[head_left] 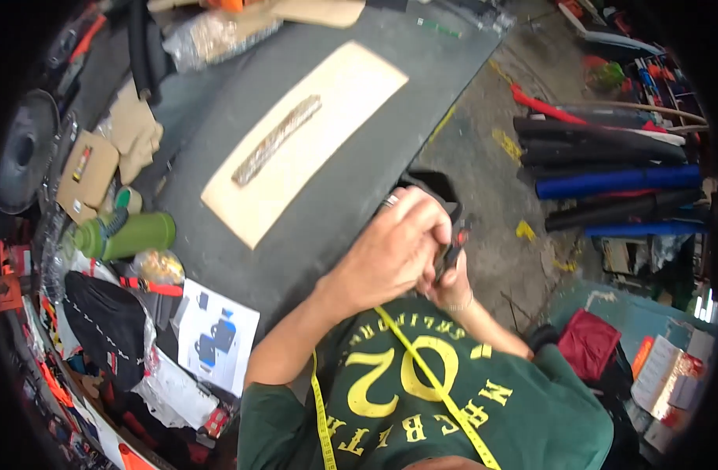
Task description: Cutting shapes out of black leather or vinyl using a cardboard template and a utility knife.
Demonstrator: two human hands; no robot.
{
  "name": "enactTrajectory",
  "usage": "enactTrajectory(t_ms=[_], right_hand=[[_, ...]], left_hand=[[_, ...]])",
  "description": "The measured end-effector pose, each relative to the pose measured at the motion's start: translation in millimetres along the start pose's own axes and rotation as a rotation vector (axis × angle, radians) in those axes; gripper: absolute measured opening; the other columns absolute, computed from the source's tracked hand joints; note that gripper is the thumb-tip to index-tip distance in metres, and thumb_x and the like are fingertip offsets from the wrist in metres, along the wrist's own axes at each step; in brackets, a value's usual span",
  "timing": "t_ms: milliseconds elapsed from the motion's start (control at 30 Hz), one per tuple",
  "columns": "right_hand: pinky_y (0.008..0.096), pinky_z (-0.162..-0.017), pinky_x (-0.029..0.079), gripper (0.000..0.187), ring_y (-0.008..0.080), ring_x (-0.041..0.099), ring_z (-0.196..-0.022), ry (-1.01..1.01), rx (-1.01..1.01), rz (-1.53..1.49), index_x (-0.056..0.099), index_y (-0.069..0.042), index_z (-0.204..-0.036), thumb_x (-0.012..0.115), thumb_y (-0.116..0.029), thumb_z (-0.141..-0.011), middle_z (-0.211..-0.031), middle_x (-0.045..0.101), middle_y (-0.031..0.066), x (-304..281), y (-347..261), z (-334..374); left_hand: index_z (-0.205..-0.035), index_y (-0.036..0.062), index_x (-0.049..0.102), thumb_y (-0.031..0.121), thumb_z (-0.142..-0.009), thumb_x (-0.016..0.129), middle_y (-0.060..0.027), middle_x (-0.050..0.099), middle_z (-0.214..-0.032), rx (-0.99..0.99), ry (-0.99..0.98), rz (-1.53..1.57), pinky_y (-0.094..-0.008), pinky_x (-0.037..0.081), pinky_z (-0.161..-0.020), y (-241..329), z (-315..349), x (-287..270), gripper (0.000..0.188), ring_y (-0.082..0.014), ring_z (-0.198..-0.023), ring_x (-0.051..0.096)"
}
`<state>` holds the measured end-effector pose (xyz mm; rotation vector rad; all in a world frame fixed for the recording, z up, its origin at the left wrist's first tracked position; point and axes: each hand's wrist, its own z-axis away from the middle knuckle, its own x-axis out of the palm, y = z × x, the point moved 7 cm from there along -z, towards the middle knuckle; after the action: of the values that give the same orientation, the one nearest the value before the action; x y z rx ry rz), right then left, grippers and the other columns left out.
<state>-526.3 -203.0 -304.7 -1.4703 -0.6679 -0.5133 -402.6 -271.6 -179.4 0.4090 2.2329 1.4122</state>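
Note:
Both my hands are raised together in front of my chest, by the near edge of the dark table [312, 200]. The fingers of my left hand [394, 247] are curled and closed; what they grip, if anything, is hidden. Just below and to the right, my right hand [454, 288] is closed on a small black-and-red tool [455, 251], whose kind I cannot make out. Close behind my left hand is a black piece of material [431, 185] at the table edge. A yellow measuring tape [422, 366] hangs down over my green shirt.
On the table lies a long tan sheet [359, 86] with a brown, textured strip [277, 141] on it. A green bottle [136, 235] and a printed paper [216, 337] are at the left. Black and blue rolls [617, 182] lie at the right, beyond the concrete floor [484, 188].

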Motion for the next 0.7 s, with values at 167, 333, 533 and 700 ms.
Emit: enactTrajectory(t_ms=[167,333,533,700], right_hand=[[0.0287,-0.043,0.044,0.021,0.0144,0.055,-0.048,0.487,0.068,0.27,0.061,-0.003,-0.083,0.073,-0.018,-0.093,-0.064,0.059,0.0056,-108.2,-109.5,-9.7],[0.0262,-0.04,0.046,0.016,0.0295,0.076,-0.073,0.256,-0.107,0.341,0.06,0.0,-0.091,0.066,-0.013,-0.096,-0.068,0.062,0.0076,-147.4,-257.8,-34.2],[0.0259,-0.039,0.044,0.019,0.0268,0.07,-0.07,0.12,-0.331,0.136,0.052,-0.005,-0.102,0.066,-0.017,-0.098,-0.077,0.047,0.0035,-163.6,-341.9,-43.7],[0.0239,-0.042,0.044,0.022,0.0209,0.065,-0.067,0.365,-0.295,0.147,0.058,-0.005,-0.115,0.065,-0.02,-0.101,-0.078,0.053,0.0035,-240.1,-350.2,-83.0]], left_hand=[[-0.133,0.0061,0.05,0.023,-0.091,0.078,-0.0092,0.053,-0.109,-0.128,-0.114,-0.048,-0.0338,0.049,-0.084,-28.7,-84.4,93.9,0.053,-0.0198,-0.095,0.056],[-0.157,0.0082,0.03,0.046,-0.066,0.092,-0.0235,0.061,-0.127,-0.287,-0.552,-0.339,-0.045,0.053,-0.09,-116.7,-109.0,210.1,0.116,-0.0374,-0.108,0.065],[-0.133,0.0105,0.059,0.064,-0.081,0.073,-0.0144,0.074,-0.091,-0.438,-0.804,-0.436,-0.0421,0.056,-0.074,-200.4,-192.5,319.4,0.076,-0.0311,-0.076,0.072],[-0.114,0.0013,0.064,0.016,-0.099,0.059,-0.0066,0.074,-0.077,-0.526,-1.211,-0.256,-0.0315,0.056,-0.054,-203.9,-265.0,366.4,0.022,-0.0177,-0.06,0.071]])
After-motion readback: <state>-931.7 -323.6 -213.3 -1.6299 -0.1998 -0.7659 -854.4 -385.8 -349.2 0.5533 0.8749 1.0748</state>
